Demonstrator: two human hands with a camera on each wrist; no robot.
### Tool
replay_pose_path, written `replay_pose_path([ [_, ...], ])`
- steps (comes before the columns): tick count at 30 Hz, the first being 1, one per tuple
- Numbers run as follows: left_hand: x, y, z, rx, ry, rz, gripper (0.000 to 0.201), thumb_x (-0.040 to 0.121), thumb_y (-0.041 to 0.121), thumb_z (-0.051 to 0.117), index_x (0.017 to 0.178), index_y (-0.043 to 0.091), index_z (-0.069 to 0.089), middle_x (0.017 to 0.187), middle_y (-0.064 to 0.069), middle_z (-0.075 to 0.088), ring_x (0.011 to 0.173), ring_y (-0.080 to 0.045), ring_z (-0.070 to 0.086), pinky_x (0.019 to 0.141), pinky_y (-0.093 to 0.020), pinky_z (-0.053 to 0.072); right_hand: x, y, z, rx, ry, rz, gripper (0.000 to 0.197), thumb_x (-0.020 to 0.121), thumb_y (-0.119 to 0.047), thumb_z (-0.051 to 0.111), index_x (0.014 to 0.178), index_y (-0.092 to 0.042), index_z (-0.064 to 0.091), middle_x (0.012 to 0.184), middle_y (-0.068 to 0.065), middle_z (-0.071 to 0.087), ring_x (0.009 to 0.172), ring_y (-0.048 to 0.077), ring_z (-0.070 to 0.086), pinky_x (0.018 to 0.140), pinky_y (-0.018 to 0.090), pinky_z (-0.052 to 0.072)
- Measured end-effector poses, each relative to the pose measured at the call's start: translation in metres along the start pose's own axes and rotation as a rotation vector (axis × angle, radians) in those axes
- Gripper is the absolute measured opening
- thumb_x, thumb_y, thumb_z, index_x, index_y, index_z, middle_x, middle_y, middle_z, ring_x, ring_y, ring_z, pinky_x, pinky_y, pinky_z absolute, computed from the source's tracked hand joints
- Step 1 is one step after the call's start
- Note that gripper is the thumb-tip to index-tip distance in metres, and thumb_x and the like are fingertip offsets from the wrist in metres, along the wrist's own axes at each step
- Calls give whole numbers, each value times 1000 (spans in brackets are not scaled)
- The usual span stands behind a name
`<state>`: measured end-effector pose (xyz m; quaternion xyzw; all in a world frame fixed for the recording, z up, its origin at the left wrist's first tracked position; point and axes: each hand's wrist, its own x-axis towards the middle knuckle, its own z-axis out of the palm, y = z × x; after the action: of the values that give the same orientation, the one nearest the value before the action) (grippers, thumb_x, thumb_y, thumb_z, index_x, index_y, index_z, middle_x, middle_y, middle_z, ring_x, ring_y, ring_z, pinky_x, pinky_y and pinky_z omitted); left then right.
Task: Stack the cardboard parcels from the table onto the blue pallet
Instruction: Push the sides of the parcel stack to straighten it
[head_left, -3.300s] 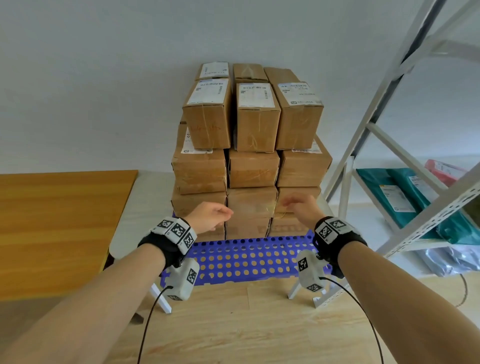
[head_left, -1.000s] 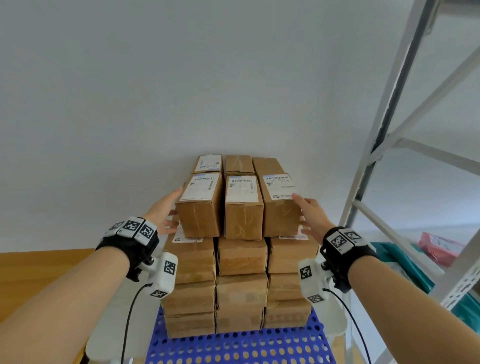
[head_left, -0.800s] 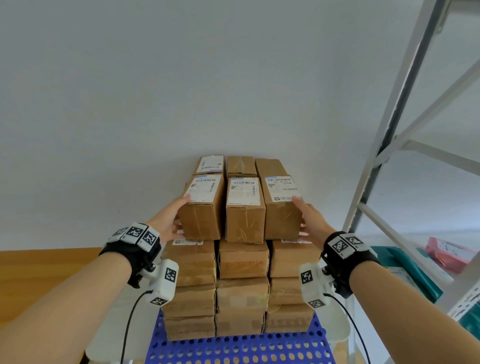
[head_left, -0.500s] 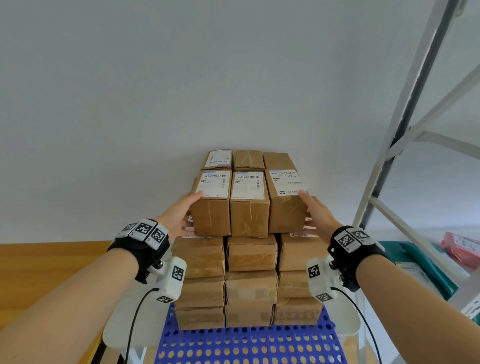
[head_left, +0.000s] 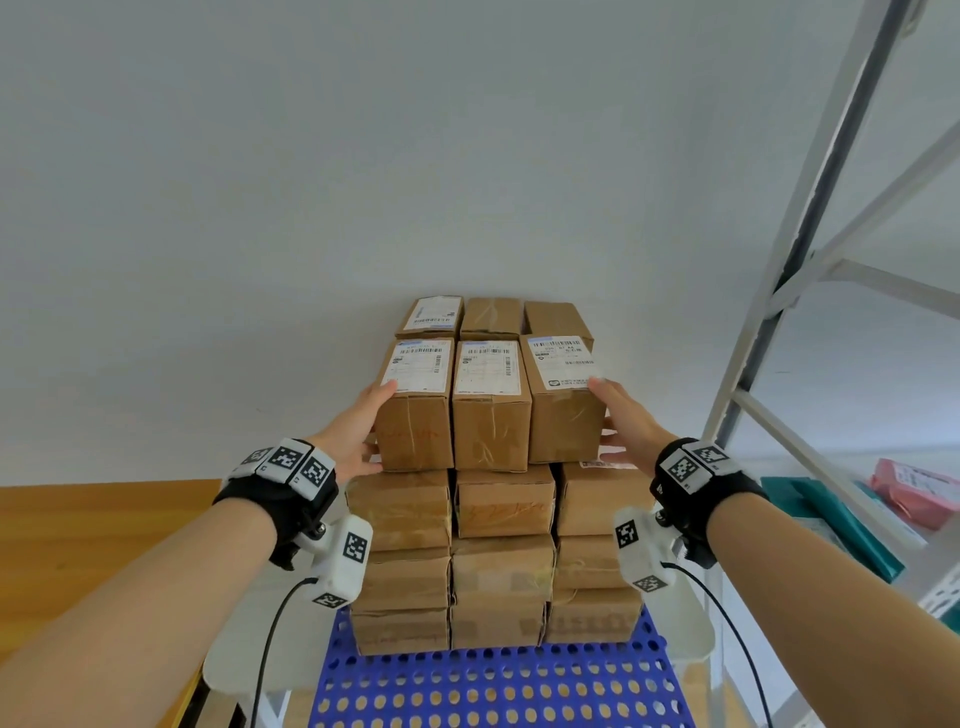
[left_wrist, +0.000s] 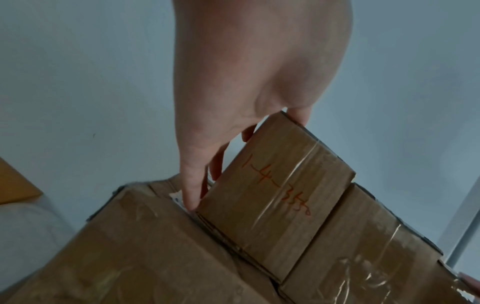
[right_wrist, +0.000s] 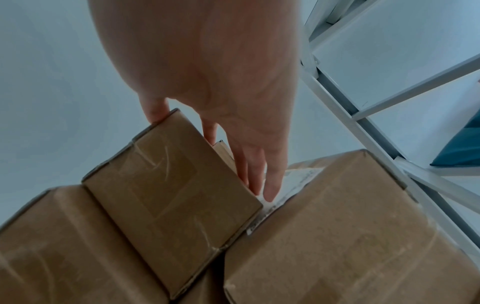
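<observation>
Squaring up the top row of the stack

From the head view, the left hand (head_left: 358, 436) and right hand (head_left: 626, 423) lie flat against the outer sides of the top row of parcels (head_left: 491, 402), which sits on the stack on the blue pallet (head_left: 498, 686); I'd say placing is done and this is tidying. At the left wrist, straight fingers (left_wrist: 192, 185) lie together along the marked parcel (left_wrist: 275, 205), thumb at its top corner. At the right wrist, straight fingers (right_wrist: 255, 174) press the end parcel (right_wrist: 171, 197). Next calls for even inward pressure, then letting go.
</observation>
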<state>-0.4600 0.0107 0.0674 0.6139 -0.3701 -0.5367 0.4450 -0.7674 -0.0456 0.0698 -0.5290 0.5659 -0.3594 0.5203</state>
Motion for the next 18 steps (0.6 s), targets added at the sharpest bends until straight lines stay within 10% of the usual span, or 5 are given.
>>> replay_pose_path([
  [18,17,22,-36,111,-23,13,57,89,62,43,138,35,35,121,-15,53,109,-32,55,91,-49,48,4,-16,-15,-132,66,63,61,88,-66,39,133,-25,40,131,9,50,112,30,52,100,50,43],
])
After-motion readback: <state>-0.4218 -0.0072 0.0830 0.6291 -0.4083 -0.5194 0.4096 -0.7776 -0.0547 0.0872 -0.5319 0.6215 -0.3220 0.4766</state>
